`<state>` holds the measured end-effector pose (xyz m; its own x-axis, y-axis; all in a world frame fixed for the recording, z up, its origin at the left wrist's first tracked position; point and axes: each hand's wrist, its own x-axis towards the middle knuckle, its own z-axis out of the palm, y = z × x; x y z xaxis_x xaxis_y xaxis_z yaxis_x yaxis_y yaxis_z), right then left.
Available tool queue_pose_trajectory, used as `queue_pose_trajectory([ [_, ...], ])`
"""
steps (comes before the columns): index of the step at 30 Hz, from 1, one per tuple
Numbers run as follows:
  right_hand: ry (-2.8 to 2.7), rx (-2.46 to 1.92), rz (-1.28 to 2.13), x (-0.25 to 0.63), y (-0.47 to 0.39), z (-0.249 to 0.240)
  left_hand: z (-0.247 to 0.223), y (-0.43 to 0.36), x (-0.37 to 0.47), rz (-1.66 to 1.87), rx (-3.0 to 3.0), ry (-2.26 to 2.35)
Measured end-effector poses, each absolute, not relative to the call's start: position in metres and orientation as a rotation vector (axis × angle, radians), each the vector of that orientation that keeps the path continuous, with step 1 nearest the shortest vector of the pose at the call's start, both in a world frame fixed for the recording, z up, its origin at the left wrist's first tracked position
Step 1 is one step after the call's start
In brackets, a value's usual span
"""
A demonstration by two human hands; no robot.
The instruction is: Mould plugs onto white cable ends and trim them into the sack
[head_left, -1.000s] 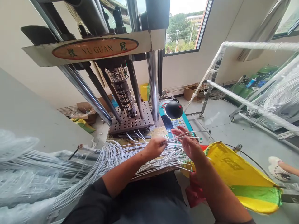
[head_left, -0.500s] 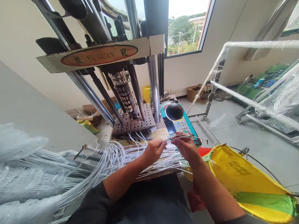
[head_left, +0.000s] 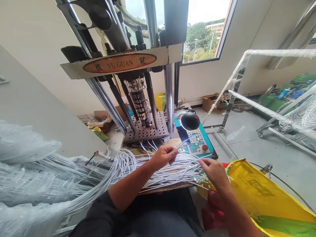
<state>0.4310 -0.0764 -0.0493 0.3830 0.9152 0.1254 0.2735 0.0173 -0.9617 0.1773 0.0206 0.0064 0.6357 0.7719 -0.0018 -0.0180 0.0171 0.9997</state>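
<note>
My left hand (head_left: 163, 156) is closed around a few thin white cables (head_left: 183, 144), whose ends stick out to the upper right, over the control panel. Below and to the right, my right hand (head_left: 214, 171) has its fingers drawn together at the right end of the cable pile. Whatever it pinches, if anything, is too small to make out. A thick bundle of white cables (head_left: 158, 177) lies across the work surface under both hands, some with small green tags near their ends.
A press (head_left: 145, 85) with steel columns and a perforated plate (head_left: 133, 136) stands ahead. Right of it are a teal control panel (head_left: 208, 135) and a black lamp (head_left: 189, 121). A yellow sack (head_left: 261, 184) hangs at the right, and a white wrapped frame (head_left: 266, 112) stands beyond.
My hands were together at the cables; now they are apart. My right hand has moved down and right, away from the cables my left still holds. The view has shifted slightly left.
</note>
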Motion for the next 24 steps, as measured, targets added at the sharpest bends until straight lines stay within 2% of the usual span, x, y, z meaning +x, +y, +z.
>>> queue_pose_trajectory([
  [2, -0.976, -1.559, 0.523, 0.443, -0.082, -0.044, 0.012, 0.021, 0.181, 0.581, 1.445, 0.640],
  [4, -0.790, -1.413, 0.531, 0.442, -0.079, -0.037, 0.015, 0.022, 0.187, 0.462, 1.425, 0.615],
  [7, -0.600, -1.021, 0.895, 0.426, -0.064, -0.025, 0.012, 0.026, 0.200, 0.259, 1.406, 0.580],
  [10, -0.603, -0.927, 1.094, 0.415, -0.055, -0.016, 0.005, 0.026, 0.212, 0.082, 1.434, 0.551],
  [18, -1.199, -1.219, 1.321, 0.451, -0.066, -0.003, -0.010, 0.020, 0.227, 0.032, 1.538, 0.586],
  [24, -1.698, -1.297, 0.935, 0.442, -0.065, -0.002, -0.012, 0.008, 0.235, 0.047, 1.585, 0.662],
])
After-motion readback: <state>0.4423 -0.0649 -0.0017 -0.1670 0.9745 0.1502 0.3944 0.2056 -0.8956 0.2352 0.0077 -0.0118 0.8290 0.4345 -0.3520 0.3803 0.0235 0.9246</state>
